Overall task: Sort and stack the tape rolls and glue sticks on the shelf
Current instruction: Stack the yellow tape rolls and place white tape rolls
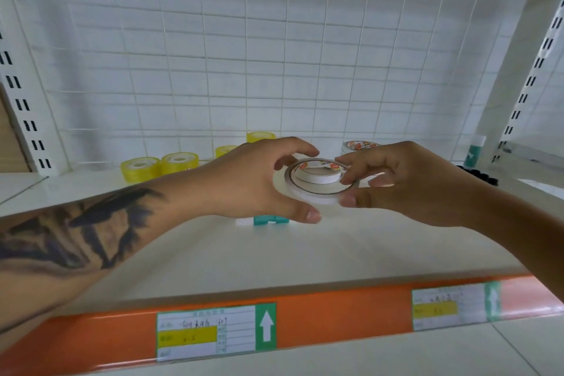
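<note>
Hands, left (259,180) and right (406,183), pinch our stacked white tape rolls (316,181) at nine and three o'clock; we judge level lowering keeps them aligned.

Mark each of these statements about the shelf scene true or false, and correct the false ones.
1. Both hands hold the white tape rolls. True: the left hand and the right hand grip them from opposite sides.
2. The yellow tape rolls sit at the front edge of the shelf. False: they sit toward the back, near the wire grid.
3. A smaller white roll lies inside the larger ring. True.
4. The shelf's front strip is blue. False: the orange strip carries price labels with white arrows.
5. A teal glue stick stands at the far right. True.
</note>
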`<action>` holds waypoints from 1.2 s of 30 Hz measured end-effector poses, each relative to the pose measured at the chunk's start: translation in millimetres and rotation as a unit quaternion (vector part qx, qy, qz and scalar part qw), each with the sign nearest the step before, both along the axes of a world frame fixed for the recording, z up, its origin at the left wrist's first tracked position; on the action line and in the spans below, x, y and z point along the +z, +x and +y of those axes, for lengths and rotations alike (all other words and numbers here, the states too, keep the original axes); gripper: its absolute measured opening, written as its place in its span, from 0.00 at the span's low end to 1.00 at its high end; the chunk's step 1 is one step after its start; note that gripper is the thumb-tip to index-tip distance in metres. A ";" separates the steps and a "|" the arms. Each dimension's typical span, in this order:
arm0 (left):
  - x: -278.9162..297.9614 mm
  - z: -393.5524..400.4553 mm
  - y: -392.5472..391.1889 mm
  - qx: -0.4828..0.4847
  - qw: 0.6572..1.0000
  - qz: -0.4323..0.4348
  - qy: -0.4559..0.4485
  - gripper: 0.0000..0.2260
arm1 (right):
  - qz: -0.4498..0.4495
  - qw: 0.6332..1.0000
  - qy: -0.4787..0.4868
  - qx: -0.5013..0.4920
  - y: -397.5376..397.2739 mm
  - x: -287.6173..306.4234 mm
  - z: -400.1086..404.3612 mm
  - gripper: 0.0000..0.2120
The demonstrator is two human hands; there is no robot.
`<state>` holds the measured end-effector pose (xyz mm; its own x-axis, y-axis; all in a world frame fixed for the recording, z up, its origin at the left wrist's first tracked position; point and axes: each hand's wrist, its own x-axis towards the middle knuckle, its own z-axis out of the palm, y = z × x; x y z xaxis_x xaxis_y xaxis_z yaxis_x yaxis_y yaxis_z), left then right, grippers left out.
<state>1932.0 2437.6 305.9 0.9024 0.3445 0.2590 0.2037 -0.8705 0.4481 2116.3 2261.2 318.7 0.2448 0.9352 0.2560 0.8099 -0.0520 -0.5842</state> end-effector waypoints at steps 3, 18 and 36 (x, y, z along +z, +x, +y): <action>-3.8 8.8 8.0 -0.003 1.000 -0.011 -0.029 0.41 | -0.024 1.000 -0.001 -0.007 2.1 -1.4 0.7 0.22; -15.5 21.8 84.4 0.174 0.983 -0.053 -0.024 0.30 | -0.137 0.956 -0.236 -0.106 30.1 -41.2 -29.7 0.37; -26.5 31.6 113.0 0.196 0.979 -0.010 -0.050 0.46 | -0.136 0.954 -0.240 -0.114 33.0 -43.4 -27.5 0.37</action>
